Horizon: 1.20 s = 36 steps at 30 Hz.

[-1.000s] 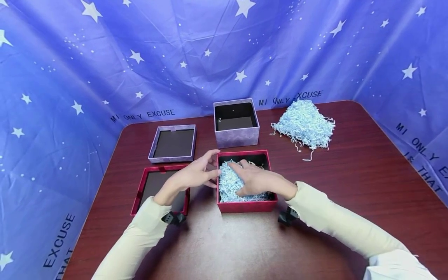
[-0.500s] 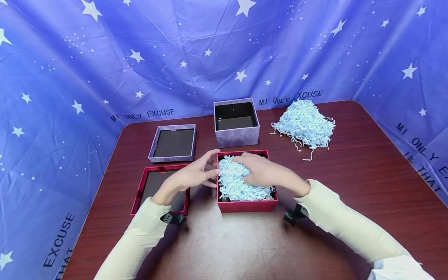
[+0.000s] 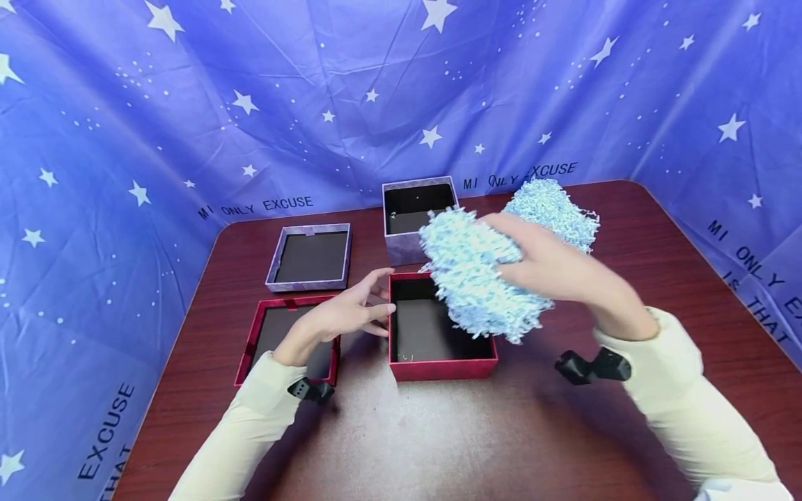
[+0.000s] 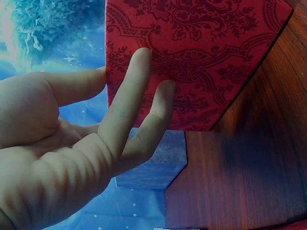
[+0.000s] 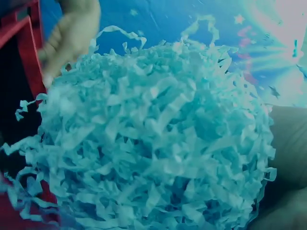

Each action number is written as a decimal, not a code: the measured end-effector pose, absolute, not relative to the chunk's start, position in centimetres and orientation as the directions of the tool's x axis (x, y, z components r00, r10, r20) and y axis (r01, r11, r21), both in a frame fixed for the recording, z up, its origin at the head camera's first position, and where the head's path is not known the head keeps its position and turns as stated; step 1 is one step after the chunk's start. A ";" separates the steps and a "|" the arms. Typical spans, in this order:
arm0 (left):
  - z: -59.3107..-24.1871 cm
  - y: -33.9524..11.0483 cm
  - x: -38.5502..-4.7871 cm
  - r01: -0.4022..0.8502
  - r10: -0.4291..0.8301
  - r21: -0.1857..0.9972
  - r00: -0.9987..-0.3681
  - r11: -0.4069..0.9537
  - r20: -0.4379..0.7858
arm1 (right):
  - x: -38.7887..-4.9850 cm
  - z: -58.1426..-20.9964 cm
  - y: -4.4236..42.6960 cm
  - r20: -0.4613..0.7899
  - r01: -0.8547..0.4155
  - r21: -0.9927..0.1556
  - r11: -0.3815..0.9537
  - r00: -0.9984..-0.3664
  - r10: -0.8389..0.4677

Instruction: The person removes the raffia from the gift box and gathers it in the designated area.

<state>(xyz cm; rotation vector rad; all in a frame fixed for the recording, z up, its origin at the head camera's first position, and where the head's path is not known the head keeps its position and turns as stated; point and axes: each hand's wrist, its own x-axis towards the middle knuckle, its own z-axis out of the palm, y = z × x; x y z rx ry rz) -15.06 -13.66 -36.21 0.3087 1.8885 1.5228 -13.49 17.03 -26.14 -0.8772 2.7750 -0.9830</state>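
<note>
My right hand (image 3: 545,261) grips a big clump of light-blue shredded paper (image 3: 482,278) in the air over the right part of a red box (image 3: 441,369). In the right wrist view the shredded paper (image 5: 153,139) fills most of the picture, and most of the holding fingers are hidden. The red box stands uncovered, its dark inside showing, with a few small shreds at the near left corner. My left hand (image 3: 344,311) rests against the box's left side with extended fingers. Seen from the left wrist, the fingers (image 4: 125,103) lie along the patterned red wall (image 4: 201,62).
Behind the red box stands an uncovered purple box (image 3: 413,245). A purple lid (image 3: 307,285) and a red lid (image 3: 255,341) lie upturned at the left. Another heap of shredded paper (image 3: 551,205) sits at the back right, partly behind the right hand. A starry blue cloth (image 3: 376,69) hangs behind the table.
The right hand has lifted the shredded paper up out of the red box and moved it right and away from me. The left hand has stayed at the box's side.
</note>
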 end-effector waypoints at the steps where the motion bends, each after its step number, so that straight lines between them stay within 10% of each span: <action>1: -36.2 -13.6 -15.1 -0.229 0.570 0.930 -0.739 0.288 -0.359 | -13.4 -25.8 17.8 0.128 -0.482 -0.602 0.637 -0.845 -0.519; 11: -35.9 -13.5 -15.2 -0.255 0.561 0.916 -0.728 0.312 -0.393 | -13.6 -27.7 25.8 0.026 -0.268 -0.496 0.826 -0.955 -0.294; 36: -35.8 -13.4 -15.4 -0.261 0.563 0.914 -0.723 0.312 -0.399 | -13.3 -37.2 32.2 -0.284 -0.117 -0.330 0.937 -0.934 -0.217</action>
